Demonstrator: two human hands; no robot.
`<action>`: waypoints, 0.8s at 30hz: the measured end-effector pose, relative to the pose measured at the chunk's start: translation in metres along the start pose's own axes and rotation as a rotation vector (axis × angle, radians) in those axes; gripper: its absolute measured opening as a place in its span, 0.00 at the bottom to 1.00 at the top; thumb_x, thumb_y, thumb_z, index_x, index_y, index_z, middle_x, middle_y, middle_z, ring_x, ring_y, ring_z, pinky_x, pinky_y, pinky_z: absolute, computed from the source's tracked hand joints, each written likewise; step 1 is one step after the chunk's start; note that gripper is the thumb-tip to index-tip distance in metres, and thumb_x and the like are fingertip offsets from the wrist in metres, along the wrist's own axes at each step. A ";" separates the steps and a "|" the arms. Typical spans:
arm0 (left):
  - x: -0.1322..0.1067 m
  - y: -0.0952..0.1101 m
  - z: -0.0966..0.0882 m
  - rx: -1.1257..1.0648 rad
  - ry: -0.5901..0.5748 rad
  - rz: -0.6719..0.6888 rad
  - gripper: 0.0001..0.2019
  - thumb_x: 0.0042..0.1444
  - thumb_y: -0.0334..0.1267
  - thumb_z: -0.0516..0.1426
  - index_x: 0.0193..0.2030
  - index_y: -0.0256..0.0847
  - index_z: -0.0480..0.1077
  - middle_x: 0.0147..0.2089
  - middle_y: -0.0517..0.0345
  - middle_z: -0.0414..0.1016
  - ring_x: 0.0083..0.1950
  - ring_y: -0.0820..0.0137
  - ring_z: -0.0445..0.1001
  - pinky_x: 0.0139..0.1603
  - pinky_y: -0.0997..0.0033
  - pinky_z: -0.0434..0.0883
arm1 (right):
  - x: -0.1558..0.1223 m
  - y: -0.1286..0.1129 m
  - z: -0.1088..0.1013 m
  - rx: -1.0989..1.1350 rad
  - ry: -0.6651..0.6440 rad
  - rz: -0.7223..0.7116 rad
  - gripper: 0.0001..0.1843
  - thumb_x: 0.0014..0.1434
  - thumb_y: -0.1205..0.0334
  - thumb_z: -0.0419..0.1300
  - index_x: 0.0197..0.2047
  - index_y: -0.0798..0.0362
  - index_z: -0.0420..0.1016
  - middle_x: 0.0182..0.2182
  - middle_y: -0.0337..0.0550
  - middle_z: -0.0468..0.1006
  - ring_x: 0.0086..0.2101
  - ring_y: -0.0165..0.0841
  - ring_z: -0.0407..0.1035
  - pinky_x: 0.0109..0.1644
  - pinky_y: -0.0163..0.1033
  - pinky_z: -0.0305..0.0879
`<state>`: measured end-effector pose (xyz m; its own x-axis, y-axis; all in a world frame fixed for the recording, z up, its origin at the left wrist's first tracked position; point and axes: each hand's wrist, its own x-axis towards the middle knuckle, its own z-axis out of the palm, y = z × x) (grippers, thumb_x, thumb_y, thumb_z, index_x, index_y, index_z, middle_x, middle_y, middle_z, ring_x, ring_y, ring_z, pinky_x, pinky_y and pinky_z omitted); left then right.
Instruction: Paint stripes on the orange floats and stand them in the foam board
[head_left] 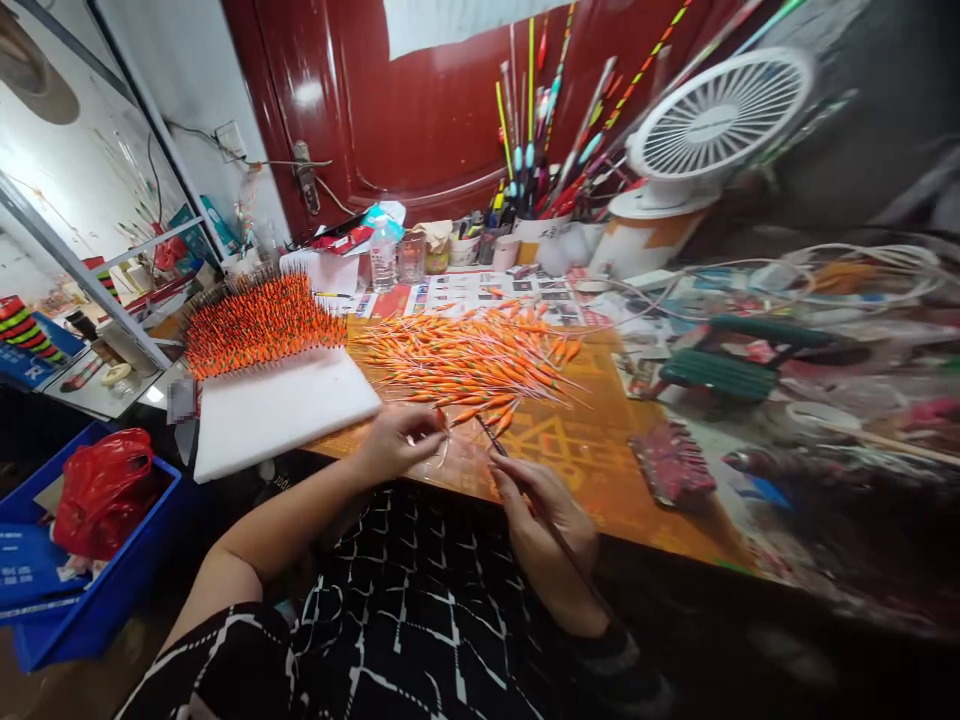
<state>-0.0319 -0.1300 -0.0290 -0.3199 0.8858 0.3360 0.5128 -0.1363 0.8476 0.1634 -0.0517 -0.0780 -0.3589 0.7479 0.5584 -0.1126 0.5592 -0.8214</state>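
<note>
My left hand (396,445) pinches a slender orange fishing float (442,425) above the orange table top (592,480). My right hand (541,515) grips a thin dark brush or rod (525,480), and its tip points toward the float, close to it. A loose heap of orange-and-dark floats (469,365) lies just beyond my hands. To the left, many more floats stand upright in a foam block (259,325), which rests on a white foam board (281,415).
A white desk fan (720,120) stands on a container at the back, beside pots of long floats (544,150). Printed paper, a plastic bottle (382,258) and a glass (411,258) lie beyond the heap. A blue crate (105,590) holding a red bag sits low at left.
</note>
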 end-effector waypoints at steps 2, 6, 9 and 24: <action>0.002 -0.005 -0.047 0.209 0.124 -0.063 0.10 0.59 0.44 0.60 0.33 0.40 0.72 0.31 0.58 0.73 0.31 0.74 0.68 0.35 0.73 0.66 | 0.001 0.009 -0.004 -0.023 0.029 0.009 0.12 0.66 0.52 0.63 0.46 0.48 0.82 0.43 0.46 0.82 0.43 0.39 0.77 0.49 0.44 0.73; 0.018 -0.023 -0.131 0.554 0.353 -0.247 0.05 0.58 0.36 0.59 0.33 0.39 0.72 0.33 0.58 0.77 0.36 0.72 0.73 0.40 0.74 0.67 | 0.003 0.030 -0.008 -0.022 0.075 0.051 0.11 0.66 0.52 0.63 0.46 0.47 0.82 0.42 0.44 0.82 0.41 0.37 0.77 0.50 0.44 0.73; 0.031 -0.038 -0.165 0.685 0.420 -0.358 0.06 0.60 0.37 0.59 0.35 0.39 0.76 0.36 0.55 0.80 0.38 0.70 0.76 0.41 0.72 0.67 | 0.003 0.037 -0.007 -0.024 0.063 0.042 0.12 0.65 0.51 0.63 0.45 0.48 0.82 0.42 0.45 0.83 0.42 0.38 0.78 0.51 0.45 0.73; 0.063 -0.078 -0.171 0.906 0.451 -0.514 0.13 0.58 0.40 0.58 0.43 0.38 0.82 0.42 0.51 0.84 0.42 0.65 0.77 0.41 0.72 0.65 | 0.004 0.029 -0.011 -0.080 0.040 -0.028 0.09 0.66 0.54 0.62 0.44 0.47 0.82 0.40 0.45 0.83 0.40 0.38 0.78 0.47 0.44 0.75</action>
<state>-0.2287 -0.1395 -0.0035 -0.8229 0.4783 0.3068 0.5666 0.7311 0.3801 0.1691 -0.0288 -0.0981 -0.3193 0.7445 0.5863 -0.0468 0.6055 -0.7944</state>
